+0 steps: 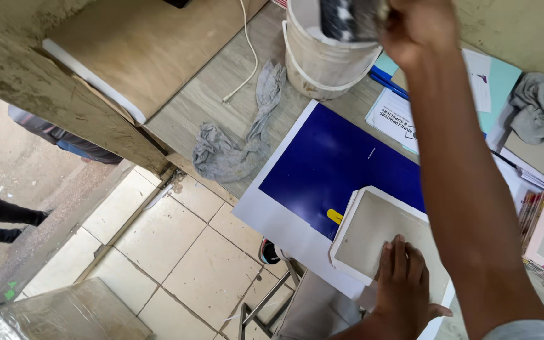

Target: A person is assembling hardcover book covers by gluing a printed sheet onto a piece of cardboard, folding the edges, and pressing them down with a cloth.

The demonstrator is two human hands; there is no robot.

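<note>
Your left hand [404, 286] lies flat, fingers together, on one shallow grey board tray [373, 233] with white raised edges, near the surface's [221, 82] front edge on one blue sheet [335, 164]. Your right hand [413, 25] clamps a dark brush [351, 17] over one white bucket [316, 63]. Two grey rags [234, 145] lie well apart.

A single head-worn camera looks steeply down, close over the worktable [221, 94] edge and tiled floor [177, 252].
</note>
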